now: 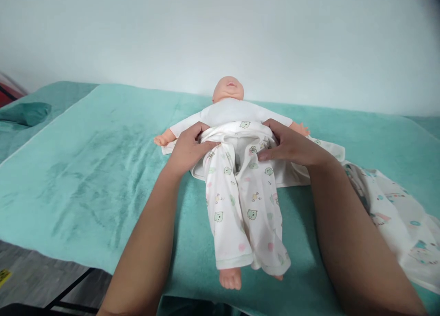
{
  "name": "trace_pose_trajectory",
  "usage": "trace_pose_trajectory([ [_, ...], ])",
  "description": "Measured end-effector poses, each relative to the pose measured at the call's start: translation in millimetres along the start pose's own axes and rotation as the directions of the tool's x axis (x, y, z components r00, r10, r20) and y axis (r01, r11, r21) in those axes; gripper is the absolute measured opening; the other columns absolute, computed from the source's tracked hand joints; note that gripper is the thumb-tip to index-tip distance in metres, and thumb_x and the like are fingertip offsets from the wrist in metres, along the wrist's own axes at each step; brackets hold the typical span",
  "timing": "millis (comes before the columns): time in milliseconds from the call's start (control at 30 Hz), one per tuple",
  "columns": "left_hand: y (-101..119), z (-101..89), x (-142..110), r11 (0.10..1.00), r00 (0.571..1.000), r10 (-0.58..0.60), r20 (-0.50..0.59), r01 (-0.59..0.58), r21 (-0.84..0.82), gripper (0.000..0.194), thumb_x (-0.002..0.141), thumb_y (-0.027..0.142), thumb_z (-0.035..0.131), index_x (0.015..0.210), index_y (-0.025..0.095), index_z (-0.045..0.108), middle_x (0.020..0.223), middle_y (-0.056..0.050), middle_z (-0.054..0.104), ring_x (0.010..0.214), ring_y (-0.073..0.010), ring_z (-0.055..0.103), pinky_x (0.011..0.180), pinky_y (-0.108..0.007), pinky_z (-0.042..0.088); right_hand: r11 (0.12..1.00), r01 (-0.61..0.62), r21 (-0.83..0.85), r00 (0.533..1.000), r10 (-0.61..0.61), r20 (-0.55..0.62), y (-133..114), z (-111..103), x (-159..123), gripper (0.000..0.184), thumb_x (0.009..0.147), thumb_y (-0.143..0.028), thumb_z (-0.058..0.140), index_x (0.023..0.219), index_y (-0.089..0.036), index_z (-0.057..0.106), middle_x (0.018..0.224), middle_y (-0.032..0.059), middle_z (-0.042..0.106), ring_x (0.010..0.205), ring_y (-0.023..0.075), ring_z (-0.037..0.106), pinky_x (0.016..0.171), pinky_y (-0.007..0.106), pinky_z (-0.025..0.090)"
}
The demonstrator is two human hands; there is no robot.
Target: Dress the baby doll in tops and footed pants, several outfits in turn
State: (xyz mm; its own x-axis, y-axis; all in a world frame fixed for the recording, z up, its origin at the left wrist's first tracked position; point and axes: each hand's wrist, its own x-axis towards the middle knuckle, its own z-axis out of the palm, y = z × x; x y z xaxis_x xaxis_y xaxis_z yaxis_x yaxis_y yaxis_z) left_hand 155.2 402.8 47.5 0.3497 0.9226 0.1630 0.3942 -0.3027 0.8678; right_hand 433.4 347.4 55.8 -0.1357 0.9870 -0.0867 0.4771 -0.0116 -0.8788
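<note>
A baby doll (228, 88) lies on its back, head toward the wall and feet toward me. Its upper body is in a white long-sleeved top, arms spread to both sides. Printed baby pants (252, 210) with green animal faces cover its legs, and the toes show below the cuffs. At the waist, my left hand (191, 146) grips the pants' left edge between thumb and fingers. Opposite it, my right hand (288, 144) pinches the waistband's right side, thumb on the front. The waist fabric is bunched between both hands. A printed garment (330, 147) lies spread beneath the doll.
A green plush cover (85, 178) lies over the table. At the right, beside my forearm, is a crumpled printed white cloth (402, 215). The white wall (220, 32) stands behind the table. Grey floor (24, 279) and a dark metal leg show at the lower left.
</note>
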Motion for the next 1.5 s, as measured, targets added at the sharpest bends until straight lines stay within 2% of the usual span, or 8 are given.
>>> trace_pose_trajectory([
  [167,0,0.3,0,1.000,1.000,0.009,-0.004,-0.009,-0.001,0.023,0.072,0.036,0.070,0.081,0.022,0.055,0.080,0.002,0.057,0.077,-0.0164,0.052,0.065,-0.028,0.042,0.999,0.024,0.028,0.999,-0.024,-0.027,-9,4,-2,0.066,0.048,-0.045,0.093,0.107,-0.026,0.068,0.093,0.0035,0.071,0.089,0.0313,0.065,0.070,0.039,0.053],
  [567,1,0.9,-1,1.000,1.000,0.011,0.014,-0.010,-0.007,0.019,0.074,0.034,0.069,0.084,0.022,0.057,0.080,0.003,0.057,0.077,-0.0162,0.053,0.066,-0.028,0.042,0.999,0.014,0.045,0.999,-0.011,-0.050,-17,10,-4,0.054,0.052,-0.048,0.091,0.096,-0.024,0.073,0.089,0.0039,0.073,0.087,0.0309,0.066,0.073,0.040,0.051],
  [733,0,1.0,0,1.000,1.000,0.011,0.019,-0.011,-0.009,0.020,0.074,0.034,0.069,0.085,0.022,0.057,0.081,0.002,0.058,0.078,-0.0166,0.053,0.066,-0.028,0.043,0.999,0.019,0.042,0.999,-0.017,-0.039,-17,9,-5,0.054,0.054,-0.049,0.090,0.098,-0.024,0.073,0.090,0.0041,0.073,0.089,0.0315,0.066,0.074,0.040,0.051],
  [1100,2,1.3,-1,1.000,1.000,0.016,0.013,-0.016,0.012,0.017,0.075,0.033,0.066,0.085,0.022,0.058,0.082,0.001,0.059,0.078,-0.0169,0.053,0.066,-0.028,0.044,0.998,0.060,-0.018,0.997,-0.061,-0.052,-13,8,-3,0.053,0.052,-0.059,0.089,0.086,-0.023,0.070,0.084,0.0014,0.064,0.086,0.0264,0.060,0.074,0.036,0.047],
  [1300,3,1.2,-1,1.000,1.000,0.017,0.017,-0.017,0.015,0.015,0.074,0.031,0.066,0.084,0.022,0.058,0.082,0.002,0.059,0.077,-0.0165,0.053,0.067,-0.028,0.044,0.996,0.090,-0.013,0.996,-0.090,0.012,-8,6,0,0.046,0.060,-0.058,0.086,0.083,-0.024,0.066,0.086,0.0001,0.059,0.088,0.0239,0.058,0.075,0.034,0.044],
  [1500,1,1.5,0,1.000,1.000,0.014,0.020,-0.015,0.013,0.017,0.074,0.032,0.067,0.086,0.022,0.059,0.084,0.001,0.061,0.080,-0.0172,0.054,0.067,-0.028,0.044,0.995,0.087,-0.042,0.996,-0.087,0.003,-6,5,0,0.046,0.063,-0.058,0.086,0.082,-0.023,0.064,0.086,0.0005,0.058,0.087,0.0230,0.055,0.075,0.034,0.044],
])
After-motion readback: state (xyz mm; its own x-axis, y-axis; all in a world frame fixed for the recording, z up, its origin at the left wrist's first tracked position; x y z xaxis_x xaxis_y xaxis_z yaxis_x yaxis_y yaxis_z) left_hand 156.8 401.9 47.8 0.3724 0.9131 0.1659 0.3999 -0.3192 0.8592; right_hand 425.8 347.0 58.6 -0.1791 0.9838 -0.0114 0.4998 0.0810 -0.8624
